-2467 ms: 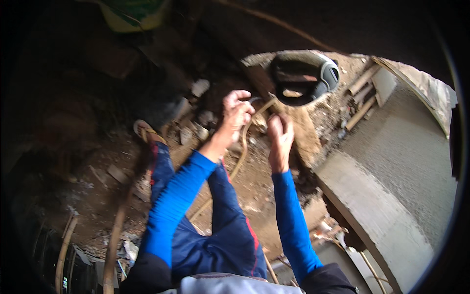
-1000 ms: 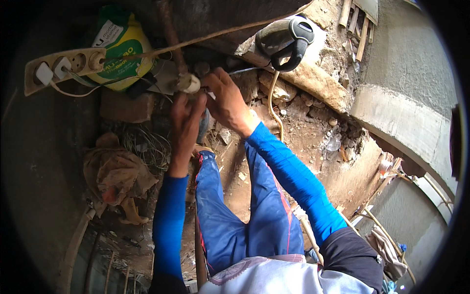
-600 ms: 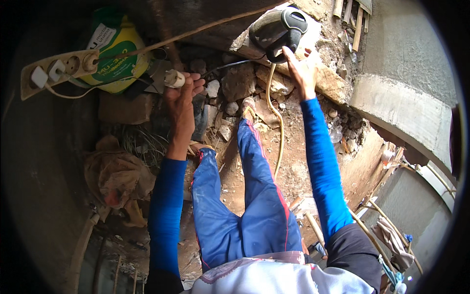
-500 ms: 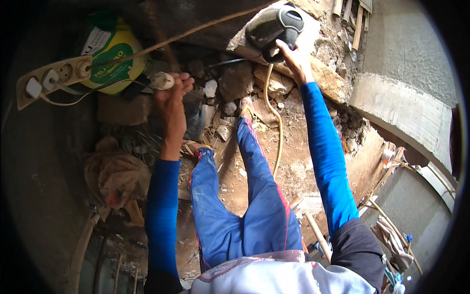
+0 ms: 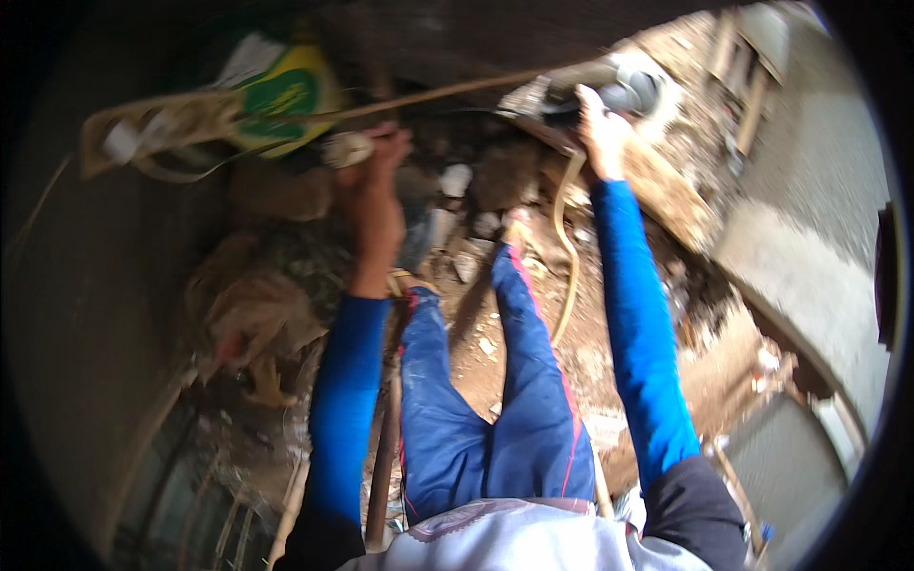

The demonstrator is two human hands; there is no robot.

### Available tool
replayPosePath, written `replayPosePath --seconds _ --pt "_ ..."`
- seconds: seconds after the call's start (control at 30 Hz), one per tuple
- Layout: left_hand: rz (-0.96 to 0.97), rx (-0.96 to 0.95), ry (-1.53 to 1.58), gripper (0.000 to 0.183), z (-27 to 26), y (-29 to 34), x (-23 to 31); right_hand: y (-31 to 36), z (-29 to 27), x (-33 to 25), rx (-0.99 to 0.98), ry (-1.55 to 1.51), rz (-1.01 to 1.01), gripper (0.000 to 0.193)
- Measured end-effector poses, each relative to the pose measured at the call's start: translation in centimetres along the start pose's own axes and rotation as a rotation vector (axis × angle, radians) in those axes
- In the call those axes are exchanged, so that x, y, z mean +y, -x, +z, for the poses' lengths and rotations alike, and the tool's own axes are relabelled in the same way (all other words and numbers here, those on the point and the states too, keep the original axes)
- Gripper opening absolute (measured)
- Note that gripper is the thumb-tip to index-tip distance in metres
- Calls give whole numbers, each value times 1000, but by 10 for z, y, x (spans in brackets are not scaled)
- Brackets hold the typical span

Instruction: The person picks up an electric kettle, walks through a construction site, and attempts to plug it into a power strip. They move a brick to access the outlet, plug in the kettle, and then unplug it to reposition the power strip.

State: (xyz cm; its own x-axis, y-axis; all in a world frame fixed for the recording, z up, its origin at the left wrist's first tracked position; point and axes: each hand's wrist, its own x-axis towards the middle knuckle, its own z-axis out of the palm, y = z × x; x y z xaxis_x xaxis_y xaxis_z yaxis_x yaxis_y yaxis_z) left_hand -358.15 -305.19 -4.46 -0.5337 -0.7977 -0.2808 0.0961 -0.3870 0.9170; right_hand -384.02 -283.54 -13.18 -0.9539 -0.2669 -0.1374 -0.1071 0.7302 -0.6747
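Between the fingers of my left hand (image 5: 373, 195) is a pale round electrical plug (image 5: 348, 149). It is near a beige power strip (image 5: 214, 112) on the left, apart from it. White plugs sit in the far end of the strip. My right hand (image 5: 603, 136) grips a dark, rounded device (image 5: 631, 91) with a grey end, at the upper right. Motion blur hides its exact kind. A beige cable (image 5: 571, 252) hangs below this hand and runs down to the ground.
A taut brown cord (image 5: 447, 93) crosses from the strip to the upper right. Behind the strip stands a yellow and green container (image 5: 286, 95). Stones (image 5: 457, 180) and rubble lie around my feet. A brown cloth (image 5: 262, 309) is at left, a concrete edge (image 5: 785, 257) at right.
The view has shifted, so most things appear farther right and lower. The dark device has tilted in my right hand. My left hand still holds the plug.
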Motion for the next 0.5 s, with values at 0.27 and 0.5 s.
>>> replayPosePath --seconds 0.27,0.5 --pt "52 -48 40 19 6 1 7 47 -21 -33 -32 -745 380 39" --pt "36 -45 58 22 10 -4 8 78 -22 -48 57 -641 360 36"
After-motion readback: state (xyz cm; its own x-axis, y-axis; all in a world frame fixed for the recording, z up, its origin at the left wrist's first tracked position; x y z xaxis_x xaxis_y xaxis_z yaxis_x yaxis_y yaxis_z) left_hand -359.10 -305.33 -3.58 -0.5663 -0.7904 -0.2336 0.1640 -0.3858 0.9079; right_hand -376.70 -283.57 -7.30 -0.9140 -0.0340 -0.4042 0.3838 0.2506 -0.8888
